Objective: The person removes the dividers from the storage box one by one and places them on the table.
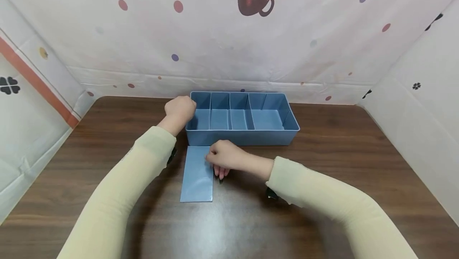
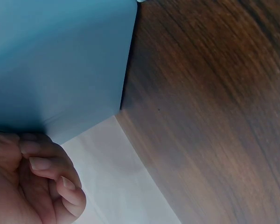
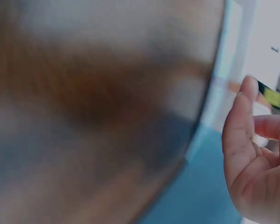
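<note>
A blue storage box with dividers stands on the table in the head view. My left hand has its fingers curled at the left rim of the box, near the back corner. In the left wrist view, the left hand touches the blue side wall; its thumb is hard to see. Before the box lies a flat blue panel. My right hand hovers over the panel's right edge, its fingers loosely bent. Nothing shows between the fingers of the right hand in its wrist view.
The brown wooden table extends to both sides of the box. Behind it hangs a white patterned sheet, with more white covering at both sides. A black-and-yellow item shows beyond the right fingertips.
</note>
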Action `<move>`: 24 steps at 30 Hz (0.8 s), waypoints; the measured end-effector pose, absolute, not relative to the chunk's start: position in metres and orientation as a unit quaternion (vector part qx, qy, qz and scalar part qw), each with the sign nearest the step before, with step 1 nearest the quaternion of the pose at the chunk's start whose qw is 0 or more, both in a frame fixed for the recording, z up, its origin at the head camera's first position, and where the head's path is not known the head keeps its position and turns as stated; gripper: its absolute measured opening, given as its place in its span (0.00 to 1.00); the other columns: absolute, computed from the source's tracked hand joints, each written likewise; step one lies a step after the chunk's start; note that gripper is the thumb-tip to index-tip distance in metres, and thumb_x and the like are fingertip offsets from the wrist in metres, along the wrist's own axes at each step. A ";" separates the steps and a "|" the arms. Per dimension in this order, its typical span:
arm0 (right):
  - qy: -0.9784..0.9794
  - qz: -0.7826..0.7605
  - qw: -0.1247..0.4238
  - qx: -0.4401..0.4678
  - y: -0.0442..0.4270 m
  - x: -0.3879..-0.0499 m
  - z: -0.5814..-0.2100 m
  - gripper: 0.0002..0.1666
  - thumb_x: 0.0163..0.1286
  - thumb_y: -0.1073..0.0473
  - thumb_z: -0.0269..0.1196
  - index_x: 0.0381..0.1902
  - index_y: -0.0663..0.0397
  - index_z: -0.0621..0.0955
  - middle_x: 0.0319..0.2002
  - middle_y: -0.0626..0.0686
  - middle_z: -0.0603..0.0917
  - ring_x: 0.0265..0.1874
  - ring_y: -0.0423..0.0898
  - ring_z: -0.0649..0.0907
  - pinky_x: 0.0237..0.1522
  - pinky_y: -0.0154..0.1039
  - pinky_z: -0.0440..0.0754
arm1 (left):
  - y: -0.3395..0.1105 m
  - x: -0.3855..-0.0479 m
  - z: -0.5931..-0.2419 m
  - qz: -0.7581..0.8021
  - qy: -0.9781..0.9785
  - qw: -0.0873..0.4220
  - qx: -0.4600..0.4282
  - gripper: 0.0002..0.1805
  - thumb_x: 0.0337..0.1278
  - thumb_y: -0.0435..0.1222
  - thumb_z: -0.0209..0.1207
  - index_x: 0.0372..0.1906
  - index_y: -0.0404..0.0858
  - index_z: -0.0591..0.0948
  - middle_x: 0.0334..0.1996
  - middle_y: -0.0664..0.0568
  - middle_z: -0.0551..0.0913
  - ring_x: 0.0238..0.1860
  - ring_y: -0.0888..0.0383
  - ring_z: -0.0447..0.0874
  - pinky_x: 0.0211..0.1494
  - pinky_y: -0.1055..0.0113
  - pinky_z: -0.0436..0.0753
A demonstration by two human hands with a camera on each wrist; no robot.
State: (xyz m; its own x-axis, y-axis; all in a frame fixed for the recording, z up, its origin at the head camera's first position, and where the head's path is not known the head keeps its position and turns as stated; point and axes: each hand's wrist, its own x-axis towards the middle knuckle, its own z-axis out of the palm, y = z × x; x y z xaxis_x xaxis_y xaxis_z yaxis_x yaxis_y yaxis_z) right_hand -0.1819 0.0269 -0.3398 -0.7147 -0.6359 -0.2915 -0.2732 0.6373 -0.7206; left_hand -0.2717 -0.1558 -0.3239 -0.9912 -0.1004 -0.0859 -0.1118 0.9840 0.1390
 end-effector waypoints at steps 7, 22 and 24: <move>0.884 -0.339 0.176 -0.269 0.056 -0.202 -0.299 0.17 0.79 0.54 0.57 0.36 0.63 0.82 0.29 0.59 0.88 0.26 0.50 0.89 0.33 0.42 0.88 | -0.154 -0.272 -0.327 0.072 0.995 0.030 -0.061 0.29 0.83 0.44 0.38 0.32 0.34 0.85 0.32 0.42 0.86 0.32 0.50 0.82 0.38 0.55 0.84; 0.949 -0.248 0.056 -0.186 0.111 -0.254 -0.264 0.22 0.76 0.53 0.61 0.58 0.64 0.83 0.54 0.64 0.88 0.55 0.59 0.86 0.59 0.55 0.82 | -0.154 -0.273 -0.326 0.070 0.995 0.033 -0.060 0.29 0.83 0.43 0.38 0.33 0.34 0.86 0.34 0.41 0.87 0.35 0.50 0.84 0.40 0.55 0.85; 0.952 -0.242 0.059 -0.177 0.114 -0.259 -0.266 0.24 0.76 0.53 0.61 0.59 0.66 0.82 0.54 0.65 0.88 0.55 0.59 0.86 0.59 0.55 0.82 | -0.153 -0.273 -0.326 0.069 0.995 0.034 -0.060 0.29 0.83 0.43 0.38 0.34 0.34 0.86 0.35 0.41 0.87 0.36 0.49 0.84 0.41 0.54 0.85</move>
